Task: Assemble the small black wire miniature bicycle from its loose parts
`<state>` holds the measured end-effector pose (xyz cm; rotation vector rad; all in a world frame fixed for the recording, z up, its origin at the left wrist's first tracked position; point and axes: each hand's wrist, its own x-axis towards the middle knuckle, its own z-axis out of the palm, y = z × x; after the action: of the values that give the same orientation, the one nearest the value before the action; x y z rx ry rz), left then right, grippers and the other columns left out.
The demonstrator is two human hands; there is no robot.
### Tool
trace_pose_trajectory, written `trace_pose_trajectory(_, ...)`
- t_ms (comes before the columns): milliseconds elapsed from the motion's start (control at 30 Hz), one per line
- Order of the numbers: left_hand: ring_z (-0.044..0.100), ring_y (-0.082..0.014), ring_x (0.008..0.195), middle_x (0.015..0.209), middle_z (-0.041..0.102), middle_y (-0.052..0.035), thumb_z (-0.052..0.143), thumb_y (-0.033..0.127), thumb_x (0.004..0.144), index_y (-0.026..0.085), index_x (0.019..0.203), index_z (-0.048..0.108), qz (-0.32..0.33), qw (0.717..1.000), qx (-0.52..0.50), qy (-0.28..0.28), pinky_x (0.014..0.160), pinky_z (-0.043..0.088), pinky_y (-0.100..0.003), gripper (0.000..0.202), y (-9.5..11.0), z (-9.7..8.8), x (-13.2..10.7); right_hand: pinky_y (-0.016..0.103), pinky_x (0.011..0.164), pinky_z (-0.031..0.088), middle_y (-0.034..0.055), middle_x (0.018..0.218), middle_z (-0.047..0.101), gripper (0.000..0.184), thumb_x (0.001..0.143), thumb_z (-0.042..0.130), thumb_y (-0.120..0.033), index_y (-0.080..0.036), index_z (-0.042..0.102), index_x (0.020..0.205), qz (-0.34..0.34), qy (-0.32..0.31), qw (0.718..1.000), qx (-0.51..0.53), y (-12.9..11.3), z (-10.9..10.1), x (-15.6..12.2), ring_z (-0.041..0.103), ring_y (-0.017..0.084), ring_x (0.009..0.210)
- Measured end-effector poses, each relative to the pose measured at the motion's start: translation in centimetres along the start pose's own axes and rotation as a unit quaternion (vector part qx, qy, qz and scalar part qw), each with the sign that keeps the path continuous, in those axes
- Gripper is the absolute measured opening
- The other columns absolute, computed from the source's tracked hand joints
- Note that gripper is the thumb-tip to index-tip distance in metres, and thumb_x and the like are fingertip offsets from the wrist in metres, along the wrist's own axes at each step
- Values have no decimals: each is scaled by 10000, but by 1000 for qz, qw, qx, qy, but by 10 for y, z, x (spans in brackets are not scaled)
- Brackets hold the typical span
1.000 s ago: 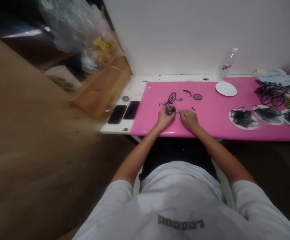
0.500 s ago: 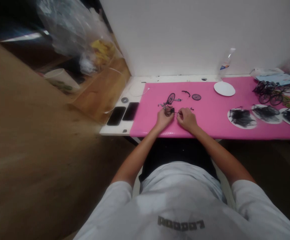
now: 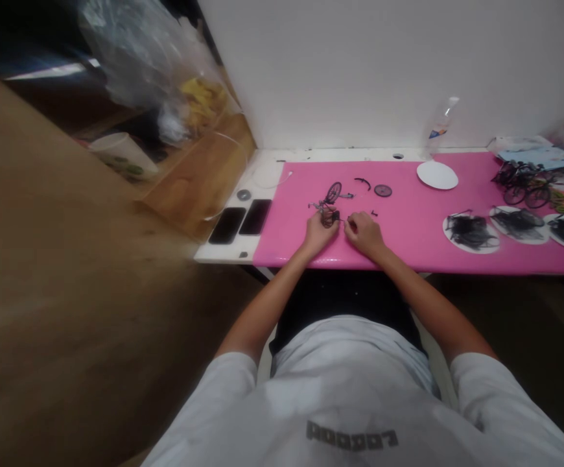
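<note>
My left hand (image 3: 319, 232) is closed around the lower part of a small black model bicycle (image 3: 333, 193). One of its wheels stands up beyond my fingers, and its silver-grey handlebar pokes out to the left. Close on the right, my right hand (image 3: 364, 232) is pinched, fingertips near the bicycle's black end; a thin dark piece shows between the hands, too small to name. Past my hands a loose spoked wheel (image 3: 382, 191), a curved black strip (image 3: 362, 183) and a tiny black part (image 3: 374, 213) lie on the pink mat (image 3: 408, 240).
Several white plates with black parts, one being this plate (image 3: 471, 245), sit at right, near assembled model bicycles (image 3: 525, 185). A bare white plate (image 3: 437, 176) and a plastic bottle (image 3: 440, 130) are farther back. Two phones (image 3: 255, 217) lie on the left edge by a wooden box (image 3: 204, 175).
My hands keep nearly the same place around the bicycle. The right fingers have shifted slightly, and less of the thin dark piece shows between the hands.
</note>
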<state>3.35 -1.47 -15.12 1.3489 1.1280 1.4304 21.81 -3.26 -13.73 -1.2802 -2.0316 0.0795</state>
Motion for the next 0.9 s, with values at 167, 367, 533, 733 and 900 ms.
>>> trace_pose_trajectory(167,820,-224,993,1128,844,-144,838,103,814,136,1265,761,8,1000,2,-2,942,650,-357,459,-2,0,0,347,684,373,90,870,670,217,1067,585,-307,-236,610,864,3,-19,1000,-16,2,1,0,602,251,841)
trace_pose_trajectory(367,831,-215,987,1104,851,-135,812,91,859,123,1275,748,12,1000,27,-2,920,660,-335,422,-8,1,3,341,707,350,106,899,688,314,1111,487,-338,-215,658,879,30,-66,996,-57,-2,-4,2,602,248,863)
trace_pose_trajectory(533,836,-222,1021,1137,850,-154,802,94,878,118,1286,739,18,999,32,-7,935,671,-351,413,-9,1,3,345,728,354,128,936,714,352,1127,450,-341,-197,692,917,47,-91,992,-78,-6,-5,3,617,255,884)
trace_pose_trajectory(733,835,-214,1011,1151,851,-151,800,106,883,118,1307,741,29,999,40,-13,921,669,-332,428,-9,0,3,354,736,360,146,984,727,369,1141,402,-360,-196,690,980,56,-105,990,-79,-6,-6,4,630,273,902)
trace_pose_trajectory(900,832,-212,1004,1136,852,-150,792,98,880,114,1303,743,30,999,42,-10,909,668,-326,426,-8,-1,2,350,761,398,142,1058,757,274,1094,482,-432,-203,631,1121,66,-82,994,-2,-4,-8,2,649,272,904)
